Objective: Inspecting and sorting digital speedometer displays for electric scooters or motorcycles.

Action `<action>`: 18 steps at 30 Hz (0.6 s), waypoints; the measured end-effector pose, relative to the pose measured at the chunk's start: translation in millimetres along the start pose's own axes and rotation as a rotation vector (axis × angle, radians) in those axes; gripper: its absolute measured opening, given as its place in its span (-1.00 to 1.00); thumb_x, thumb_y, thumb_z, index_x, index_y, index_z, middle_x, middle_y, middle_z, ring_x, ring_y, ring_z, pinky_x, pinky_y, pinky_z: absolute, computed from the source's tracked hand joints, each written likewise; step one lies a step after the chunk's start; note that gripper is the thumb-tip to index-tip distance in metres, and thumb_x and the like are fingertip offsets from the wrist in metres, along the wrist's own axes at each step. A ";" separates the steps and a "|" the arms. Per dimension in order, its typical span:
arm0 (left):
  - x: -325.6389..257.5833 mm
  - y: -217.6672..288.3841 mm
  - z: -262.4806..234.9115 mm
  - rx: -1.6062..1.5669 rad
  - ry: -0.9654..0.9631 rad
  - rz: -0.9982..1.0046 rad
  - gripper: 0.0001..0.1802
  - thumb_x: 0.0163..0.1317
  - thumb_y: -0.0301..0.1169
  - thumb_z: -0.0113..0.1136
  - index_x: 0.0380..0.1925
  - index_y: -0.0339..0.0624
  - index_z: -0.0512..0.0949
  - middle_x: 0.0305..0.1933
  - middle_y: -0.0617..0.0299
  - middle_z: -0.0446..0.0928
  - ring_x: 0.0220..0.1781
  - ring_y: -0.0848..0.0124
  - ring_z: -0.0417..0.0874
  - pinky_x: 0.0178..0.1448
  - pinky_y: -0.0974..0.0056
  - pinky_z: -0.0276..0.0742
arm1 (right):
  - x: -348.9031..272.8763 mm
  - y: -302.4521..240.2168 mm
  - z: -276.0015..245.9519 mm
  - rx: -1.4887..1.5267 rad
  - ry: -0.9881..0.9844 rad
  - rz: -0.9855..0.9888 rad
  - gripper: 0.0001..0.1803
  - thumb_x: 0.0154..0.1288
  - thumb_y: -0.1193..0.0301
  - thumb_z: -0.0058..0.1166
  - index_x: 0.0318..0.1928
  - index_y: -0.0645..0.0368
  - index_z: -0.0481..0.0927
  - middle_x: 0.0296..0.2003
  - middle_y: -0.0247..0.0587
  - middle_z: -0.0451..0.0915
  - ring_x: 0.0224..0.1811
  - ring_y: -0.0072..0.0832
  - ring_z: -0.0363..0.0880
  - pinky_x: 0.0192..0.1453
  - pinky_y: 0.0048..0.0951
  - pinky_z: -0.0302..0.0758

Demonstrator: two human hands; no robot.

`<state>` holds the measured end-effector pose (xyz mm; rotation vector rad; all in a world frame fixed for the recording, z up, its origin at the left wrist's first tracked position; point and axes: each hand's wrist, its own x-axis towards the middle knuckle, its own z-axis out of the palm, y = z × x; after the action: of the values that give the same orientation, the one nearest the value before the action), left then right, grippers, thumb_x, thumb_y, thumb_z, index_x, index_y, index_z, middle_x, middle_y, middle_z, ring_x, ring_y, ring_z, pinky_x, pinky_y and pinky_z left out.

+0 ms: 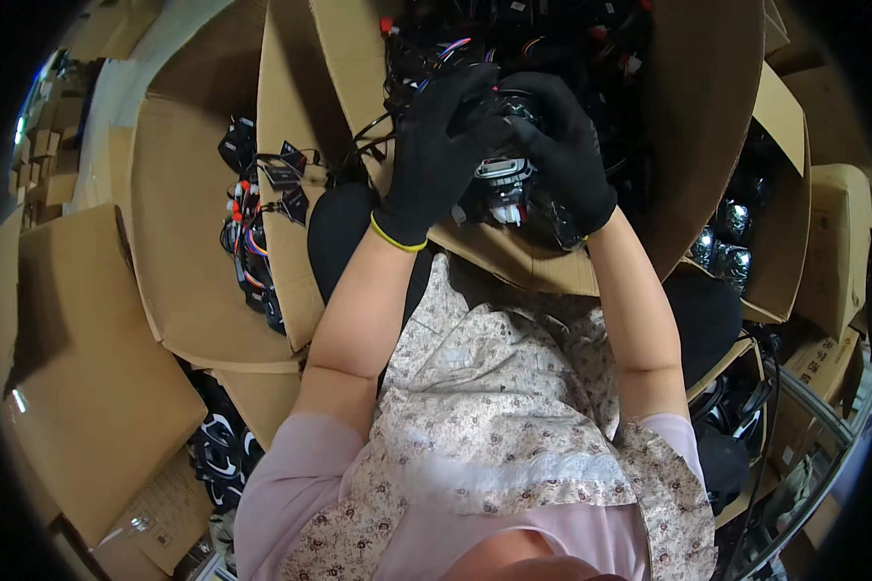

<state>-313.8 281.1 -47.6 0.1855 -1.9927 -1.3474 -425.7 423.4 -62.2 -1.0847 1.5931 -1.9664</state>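
Our gloved left hand [434, 160] and right hand [562, 145] close together around a round black lamp unit [506, 172] with a grey-and-white connector, held just above the near rim of the wire-filled cardboard box [513, 266]. Box flaps crowd both sides; a second carton [194, 252] of wired parts stands left.

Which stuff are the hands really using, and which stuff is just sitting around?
In use:
- left hand and right hand, both in black gloves
- black lamp part held between them
- open box of wired parts under the hands

Sitting around:
- left box of wired parts
- shiny lamps, right box
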 end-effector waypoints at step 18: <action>-16.3 -15.7 3.9 -0.347 0.111 -0.255 -0.48 0.39 -0.10 0.26 0.14 -0.28 0.51 0.05 0.16 0.61 0.10 0.40 0.60 0.23 0.29 0.51 | -9.6 -1.5 8.1 0.055 0.144 0.216 -0.37 0.31 0.38 0.26 0.33 0.15 0.32 0.13 -0.16 0.46 0.19 -0.38 0.48 0.30 -0.30 0.47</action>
<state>-308.4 284.9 -69.6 0.3527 -1.6530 -1.7804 -413.3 425.4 -63.4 -0.7306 1.6422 -1.9666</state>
